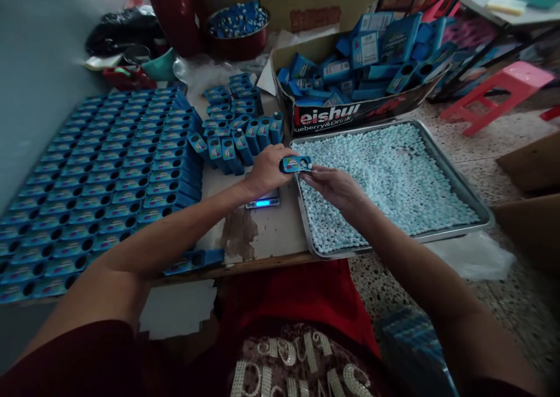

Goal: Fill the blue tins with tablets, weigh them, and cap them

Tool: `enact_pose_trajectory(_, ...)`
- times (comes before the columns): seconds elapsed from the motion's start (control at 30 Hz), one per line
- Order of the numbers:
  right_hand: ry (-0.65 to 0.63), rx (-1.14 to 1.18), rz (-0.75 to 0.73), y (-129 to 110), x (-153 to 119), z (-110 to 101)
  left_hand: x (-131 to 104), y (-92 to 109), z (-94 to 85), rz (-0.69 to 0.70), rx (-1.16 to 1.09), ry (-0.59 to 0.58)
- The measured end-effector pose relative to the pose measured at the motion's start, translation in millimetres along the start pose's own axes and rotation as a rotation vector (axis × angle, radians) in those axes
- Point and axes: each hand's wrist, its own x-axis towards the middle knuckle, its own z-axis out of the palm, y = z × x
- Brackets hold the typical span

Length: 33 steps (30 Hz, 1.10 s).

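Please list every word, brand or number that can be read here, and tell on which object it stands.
"eishul": cardboard box, start hidden, last letter uncertain.
"ueberry&Drink": same box, below, start hidden.
Held blue container: print too small.
Standing blue containers: too small.
White labels: too small.
Scale display: lit, digits unreadable.
Shirt lettering: unclear.

We look from one head-worn camera, forward and down: the shirt [301,359] lies closest at bottom centre, left hand [270,168] and right hand [336,188] near at mid-frame, the cardboard box [376,108] farther off at upper right.
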Motion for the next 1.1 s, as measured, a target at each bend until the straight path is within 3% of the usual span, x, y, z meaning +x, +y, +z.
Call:
enact_pose_trajectory(0.13,-0.018,-0.24,-0.223,-15,-1,-12,-1,-4,1.8,-0.218,-0.305,0.032)
enact_pose_trajectory(0.27,-0.087,-0.496,-0.502,-39,-7,-2,-6,-10,5.8,-0.515,-0.74,-0.016)
enact_pose_trajectory(0.43,-0.129,-0.88,-0.693,-59,-18,23,-14,0,6.6,-0.576,-1.036,-0.077)
enact_pose_trajectory(0.57,-0.226,-1.202,-0.669,-65,-28,35,-17,6,-2.7,-0.46,-0.841,-0.1)
enact_pose_trajectory(0.7,-0.35,-1.379,-0.612,-63,-31,50,-18,2,-10.1,-0.376,-0.607,-0.101)
enact_pose_trajectory(0.9,-0.373,-1.526,-0.57,-54,-14,64,-23,1,-15.7,-0.351,-0.511,-0.1)
enact_pose_trajectory(1.0,-0.279,-1.518,-0.628,-60,-1,45,-32,9,-37.5,-0.33,-0.458,-0.142)
enact_pose_trajectory(1.1,-0.143,-1.712,-0.758,-71,9,23,-53,13,-79.7,-0.26,-0.352,-0.199)
